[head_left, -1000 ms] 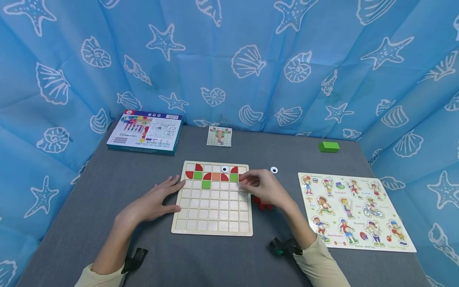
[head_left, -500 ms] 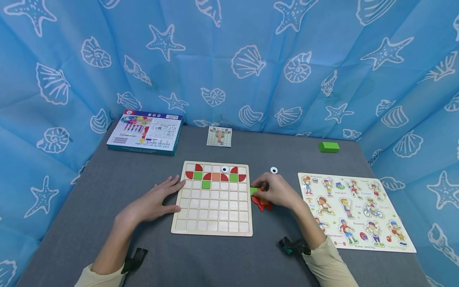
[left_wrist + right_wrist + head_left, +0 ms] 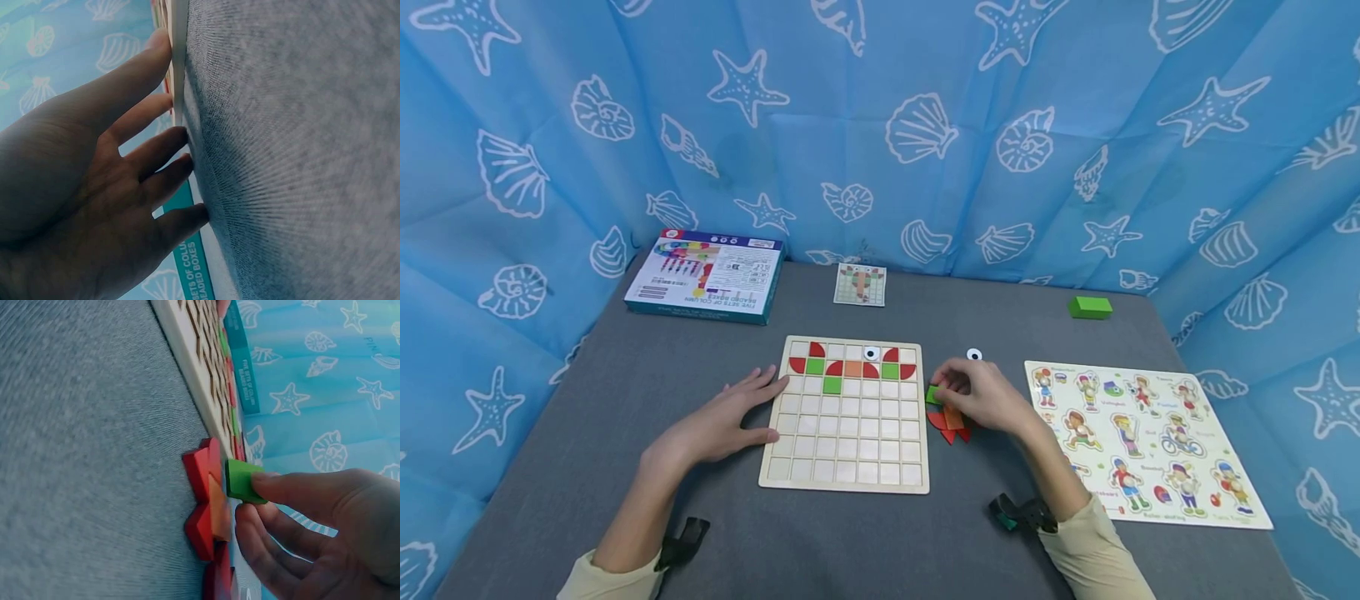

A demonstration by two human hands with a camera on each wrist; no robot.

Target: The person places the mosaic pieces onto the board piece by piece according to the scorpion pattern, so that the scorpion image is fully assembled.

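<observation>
A wooden grid board [image 3: 846, 472] lies on the grey cloth; its upper rows hold red quarter-circle tiles [image 3: 907, 372], green squares [image 3: 832, 385], an orange square [image 3: 853, 369] and an eye disc [image 3: 871, 353]. Against the board's left edge rests my left hand [image 3: 715, 427], fingers spread and thumb touching the rim. Just off the right edge, my right hand [image 3: 983, 397] pinches a green square tile [image 3: 242, 481] between thumb and fingers. Beneath it sits a small pile of red tiles [image 3: 200, 531] and orange tiles [image 3: 952, 417], partly hidden by the hand.
A pattern card [image 3: 860, 286] lies behind the board. To the back left is a boxed toy [image 3: 703, 277]. A sports-figure puzzle board [image 3: 1138, 446] occupies the right, with a green block [image 3: 1090, 307] beyond it. Another eye disc [image 3: 973, 354] lies behind my right hand.
My right hand has let go of a red quarter-circle tile at the board's right column, moved right to the loose pile and taken hold of a green tile. The left hand stays put.
</observation>
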